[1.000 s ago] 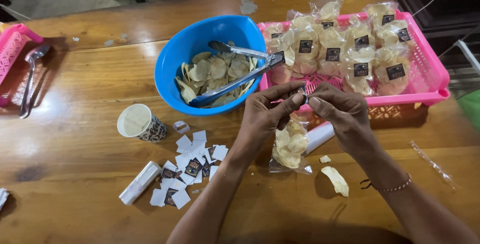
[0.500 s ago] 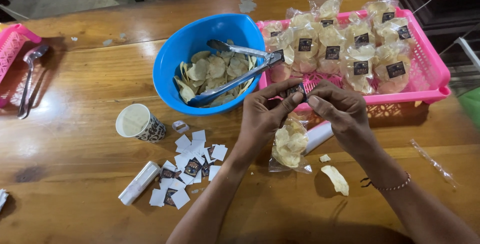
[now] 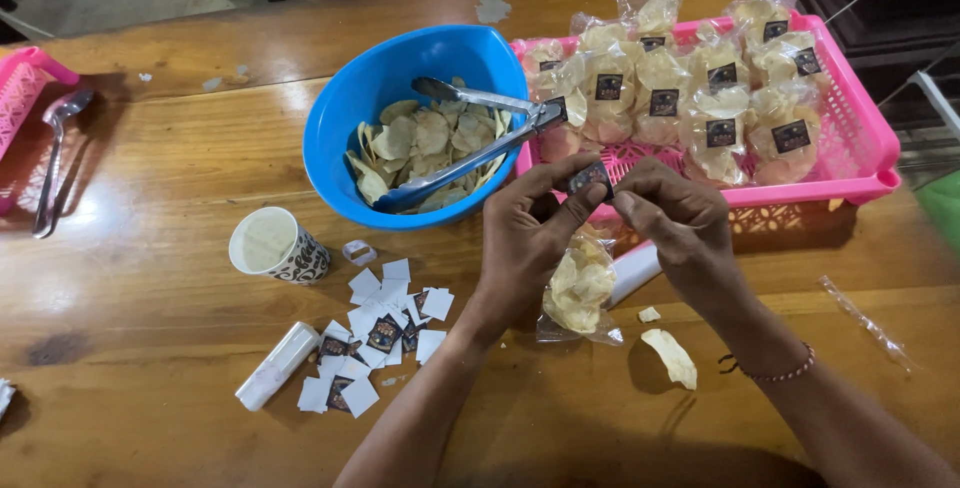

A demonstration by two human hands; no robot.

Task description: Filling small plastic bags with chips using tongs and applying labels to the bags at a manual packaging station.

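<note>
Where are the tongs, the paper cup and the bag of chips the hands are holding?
Tongs [image 3: 470, 153]: head view, on the lower metal arm across the blue bowl.
Paper cup [image 3: 268, 242]: head view, on its open top.
Bag of chips [image 3: 580, 286]: head view, on the chips in the clear bag below the hands.

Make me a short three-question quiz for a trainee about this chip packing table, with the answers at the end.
1. True or false: the metal tongs lie in the blue bowl.
2. Which is nearer the paper cup: A, the pile of small labels, or B, the pink basket?
3. What do the left hand and right hand hold together above the clear bag of chips?

Key:
1. True.
2. A.
3. A small dark label, pinched between the fingertips of both hands.
</note>
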